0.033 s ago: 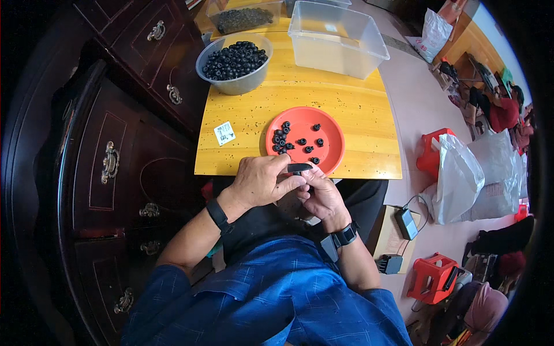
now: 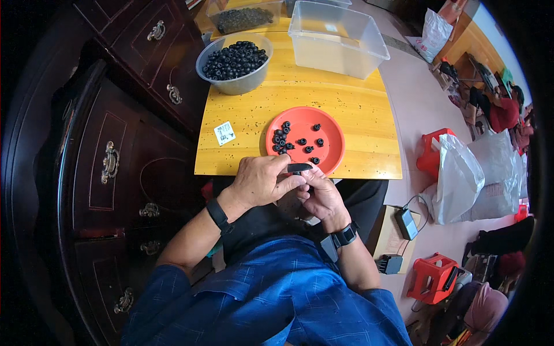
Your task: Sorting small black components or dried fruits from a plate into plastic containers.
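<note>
Head view: right hand [image 2: 324,200] has fingers clamped on black curved piece [image 2: 300,167], at near edge of red plate [image 2: 332,134]; left hand [image 2: 261,180] at its left end — grip unclear. Two-handed hold probably for steadiness; small black parts [image 2: 320,142] on plate — easy reach.

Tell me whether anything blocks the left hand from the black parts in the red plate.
Nothing visible does. The left hand is at the near edge of the red plate, beside the closest black parts; contact is unclear.

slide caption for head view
Left hand and right hand meet at a dark curved piece by a round red plastic dish of black parts.
</note>
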The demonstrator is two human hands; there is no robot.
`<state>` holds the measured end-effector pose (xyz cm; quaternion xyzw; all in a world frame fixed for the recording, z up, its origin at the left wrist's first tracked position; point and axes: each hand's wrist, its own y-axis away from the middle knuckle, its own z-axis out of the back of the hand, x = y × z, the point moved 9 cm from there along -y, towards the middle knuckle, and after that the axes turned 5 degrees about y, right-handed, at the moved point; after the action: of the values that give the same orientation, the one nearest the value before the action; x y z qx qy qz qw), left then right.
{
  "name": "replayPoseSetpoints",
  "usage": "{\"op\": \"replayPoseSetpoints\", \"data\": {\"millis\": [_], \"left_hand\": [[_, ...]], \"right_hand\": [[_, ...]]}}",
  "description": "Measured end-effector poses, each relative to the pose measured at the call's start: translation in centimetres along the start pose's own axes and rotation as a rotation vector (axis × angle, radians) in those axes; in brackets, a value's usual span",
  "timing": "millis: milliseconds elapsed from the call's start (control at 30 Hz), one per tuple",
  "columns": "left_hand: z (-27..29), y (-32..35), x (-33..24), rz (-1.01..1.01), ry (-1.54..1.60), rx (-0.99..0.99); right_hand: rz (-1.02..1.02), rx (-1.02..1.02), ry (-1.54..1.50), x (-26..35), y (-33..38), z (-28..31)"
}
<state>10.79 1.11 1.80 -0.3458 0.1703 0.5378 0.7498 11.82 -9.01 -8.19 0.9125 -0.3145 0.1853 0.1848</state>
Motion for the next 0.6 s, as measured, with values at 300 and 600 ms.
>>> {"op": "replayPoseSetpoints", "data": {"millis": [300, 600], "left_hand": [[-0.2, 0.3, 0.4, 0.021, -0.025, 0.014], [0.6, 0.0, 0.9, 0.093, 0.39, -0.063]], "right_hand": [[0.022, -0.039, -0.019, 0.0, -0.4, -0.1], [-0.001, -0.029, -0.037, -0.2, -0.6, -0.4]]}}
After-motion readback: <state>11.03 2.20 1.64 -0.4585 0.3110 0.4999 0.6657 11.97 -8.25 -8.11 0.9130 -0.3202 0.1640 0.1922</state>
